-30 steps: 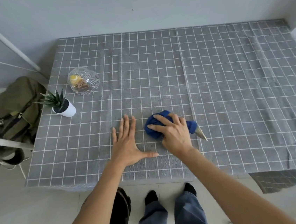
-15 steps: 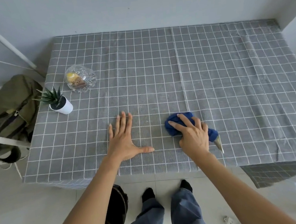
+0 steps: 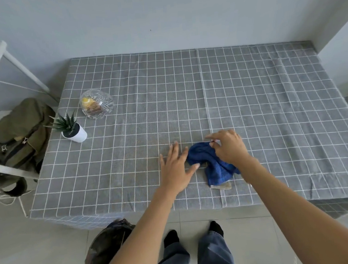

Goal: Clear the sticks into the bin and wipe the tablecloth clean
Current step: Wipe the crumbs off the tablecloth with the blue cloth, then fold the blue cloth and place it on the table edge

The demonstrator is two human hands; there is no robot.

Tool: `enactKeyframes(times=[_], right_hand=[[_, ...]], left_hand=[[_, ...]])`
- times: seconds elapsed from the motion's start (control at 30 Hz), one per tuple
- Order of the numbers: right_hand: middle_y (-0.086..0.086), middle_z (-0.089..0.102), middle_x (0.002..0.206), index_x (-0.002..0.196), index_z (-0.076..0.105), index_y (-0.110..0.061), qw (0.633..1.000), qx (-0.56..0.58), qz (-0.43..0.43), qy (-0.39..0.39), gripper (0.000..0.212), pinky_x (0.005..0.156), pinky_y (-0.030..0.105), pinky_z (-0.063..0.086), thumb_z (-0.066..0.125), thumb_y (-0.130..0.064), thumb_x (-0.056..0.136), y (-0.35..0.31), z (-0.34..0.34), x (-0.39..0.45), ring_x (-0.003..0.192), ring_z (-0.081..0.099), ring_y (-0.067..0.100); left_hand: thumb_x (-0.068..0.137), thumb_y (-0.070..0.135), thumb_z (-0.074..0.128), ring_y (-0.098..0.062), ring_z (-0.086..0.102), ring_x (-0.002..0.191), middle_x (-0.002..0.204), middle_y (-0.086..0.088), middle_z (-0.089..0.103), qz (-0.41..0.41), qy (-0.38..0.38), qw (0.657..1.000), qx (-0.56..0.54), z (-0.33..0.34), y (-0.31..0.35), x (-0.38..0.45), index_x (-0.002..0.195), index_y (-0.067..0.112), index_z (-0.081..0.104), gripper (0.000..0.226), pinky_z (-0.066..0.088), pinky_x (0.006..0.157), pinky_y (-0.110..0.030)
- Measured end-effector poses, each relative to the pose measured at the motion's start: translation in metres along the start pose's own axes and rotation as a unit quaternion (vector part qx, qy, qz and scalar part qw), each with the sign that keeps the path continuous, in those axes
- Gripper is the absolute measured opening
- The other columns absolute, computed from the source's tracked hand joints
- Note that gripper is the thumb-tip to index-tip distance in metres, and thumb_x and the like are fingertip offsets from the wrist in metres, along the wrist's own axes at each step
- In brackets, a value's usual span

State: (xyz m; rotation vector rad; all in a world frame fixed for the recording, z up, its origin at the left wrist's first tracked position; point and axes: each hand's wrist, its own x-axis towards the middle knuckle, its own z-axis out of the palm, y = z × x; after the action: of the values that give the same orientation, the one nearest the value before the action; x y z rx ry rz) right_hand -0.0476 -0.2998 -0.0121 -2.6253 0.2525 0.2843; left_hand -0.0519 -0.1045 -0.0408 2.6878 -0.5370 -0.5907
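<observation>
A crumpled blue cloth (image 3: 212, 164) lies near the front edge of the grey checked tablecloth (image 3: 251, 102). My right hand (image 3: 229, 147) grips the cloth's far right part with curled fingers. My left hand (image 3: 175, 168) lies flat and spread on the tablecloth, its thumb touching the cloth's left side. A bin lined with a dark bag (image 3: 104, 248) stands on the floor below the table's front edge, partly hidden by my left arm. No sticks are visible on the table.
A glass bowl with yellow and brown contents (image 3: 96, 103) and a small plant in a white pot (image 3: 72, 129) sit at the table's left. A green backpack (image 3: 16, 135) rests on a white frame to the left. Walls close the back and right.
My right hand has lifted from pressing on the cloth and now pinches it, and the cloth has loosened and spread toward the front edge. My left hand has shifted right, next to the cloth.
</observation>
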Motion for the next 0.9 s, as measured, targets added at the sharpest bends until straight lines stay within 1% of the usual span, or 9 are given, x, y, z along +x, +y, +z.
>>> enactKeyframes(times=[0.13, 0.27, 0.33, 0.43, 0.5, 0.57, 0.7, 0.8, 0.9], right_hand=[[0.001, 0.062, 0.114, 0.111, 0.068, -0.028, 0.999, -0.033, 0.0, -0.038, 0.025, 0.099, 0.039, 0.034, 0.054, -0.021, 0.091, 0.0, -0.006, 0.005, 0.116, 0.045, 0.027], [0.0, 0.063, 0.113, 0.104, 0.067, -0.022, 0.997, -0.046, -0.023, -0.056, 0.02, 0.096, 0.037, 0.035, 0.054, -0.016, 0.09, -0.005, -0.008, 0.003, 0.112, 0.046, 0.025], [0.001, 0.062, 0.112, 0.104, 0.062, -0.018, 0.997, -0.028, -0.034, -0.063, 0.02, 0.093, 0.036, 0.036, 0.051, -0.012, 0.088, -0.005, -0.008, -0.002, 0.11, 0.045, 0.024], [0.004, 0.061, 0.104, 0.104, 0.056, -0.013, 0.997, -0.004, -0.055, -0.05, 0.019, 0.089, 0.036, 0.035, 0.047, -0.008, 0.088, 0.001, -0.011, -0.015, 0.106, 0.046, 0.025], [0.005, 0.06, 0.095, 0.101, 0.051, -0.012, 0.997, 0.003, -0.061, -0.045, 0.015, 0.088, 0.037, 0.035, 0.044, -0.007, 0.089, 0.006, -0.014, -0.023, 0.098, 0.048, 0.027], [0.003, 0.06, 0.092, 0.101, 0.049, -0.016, 0.997, -0.002, -0.066, -0.049, 0.011, 0.088, 0.035, 0.032, 0.047, -0.013, 0.091, 0.012, -0.019, -0.029, 0.096, 0.049, 0.025], [-0.001, 0.064, 0.1, 0.113, 0.056, -0.026, 0.992, -0.064, -0.091, -0.064, 0.023, 0.093, 0.032, 0.025, 0.057, -0.026, 0.09, 0.021, -0.038, -0.033, 0.106, 0.047, 0.02], [-0.003, 0.067, 0.099, 0.112, 0.065, -0.03, 0.991, -0.08, -0.102, -0.032, 0.024, 0.094, 0.031, 0.022, 0.057, -0.025, 0.09, 0.024, -0.055, -0.036, 0.108, 0.046, 0.018], [-0.007, 0.07, 0.095, 0.104, 0.07, -0.027, 0.993, -0.039, -0.104, 0.027, 0.021, 0.092, 0.031, 0.023, 0.06, -0.02, 0.087, 0.031, -0.075, -0.041, 0.104, 0.048, 0.019]], left_hand=[[0.097, 0.046, 0.041, -0.02, 0.008, 0.147, 0.16, -0.006, 0.012, -0.029, 0.075, 0.996, -0.049, -0.003, 0.017, 0.007, 0.139, 0.021, 0.046, 0.049, 0.002, 0.116, -0.049], [0.097, 0.034, 0.049, -0.022, 0.022, 0.144, 0.154, -0.008, 0.028, -0.023, 0.11, 0.992, -0.056, 0.002, 0.021, 0.005, 0.132, 0.014, 0.054, 0.04, 0.013, 0.118, -0.046], [0.093, 0.028, 0.057, -0.024, 0.038, 0.135, 0.143, -0.008, 0.045, -0.029, 0.136, 0.985, -0.099, 0.004, 0.027, 0.001, 0.123, 0.01, 0.059, 0.034, 0.027, 0.113, -0.04], [0.087, 0.023, 0.067, -0.025, 0.059, 0.104, 0.106, -0.004, 0.066, -0.065, 0.163, 0.969, -0.171, 0.0, 0.039, -0.005, 0.105, 0.011, 0.062, 0.022, 0.045, 0.092, -0.036], [0.084, 0.024, 0.07, -0.025, 0.062, 0.092, 0.096, -0.001, 0.069, -0.078, 0.163, 0.969, -0.17, -0.002, 0.045, -0.009, 0.102, 0.012, 0.06, 0.024, 0.047, 0.088, -0.041], [0.081, 0.026, 0.073, -0.022, 0.064, 0.092, 0.099, 0.0, 0.07, -0.089, 0.157, 0.969, -0.17, -0.005, 0.051, -0.013, 0.108, 0.013, 0.06, 0.032, 0.045, 0.091, -0.043], [0.074, 0.031, 0.079, -0.021, 0.065, 0.095, 0.102, 0.0, 0.071, -0.115, 0.119, 0.972, -0.165, -0.008, 0.058, -0.02, 0.115, 0.017, 0.059, 0.048, 0.044, 0.094, -0.043], [0.072, 0.026, 0.081, -0.021, 0.065, 0.09, 0.093, 0.001, 0.072, -0.107, 0.107, 0.972, -0.179, -0.015, 0.063, -0.019, 0.105, 0.019, 0.064, 0.037, 0.046, 0.09, -0.039], [0.075, 0.018, 0.078, -0.017, 0.064, 0.084, 0.087, 0.002, 0.071, -0.072, 0.116, 0.966, -0.221, -0.031, 0.077, -0.019, 0.093, 0.015, 0.069, 0.021, 0.047, 0.079, -0.027]])
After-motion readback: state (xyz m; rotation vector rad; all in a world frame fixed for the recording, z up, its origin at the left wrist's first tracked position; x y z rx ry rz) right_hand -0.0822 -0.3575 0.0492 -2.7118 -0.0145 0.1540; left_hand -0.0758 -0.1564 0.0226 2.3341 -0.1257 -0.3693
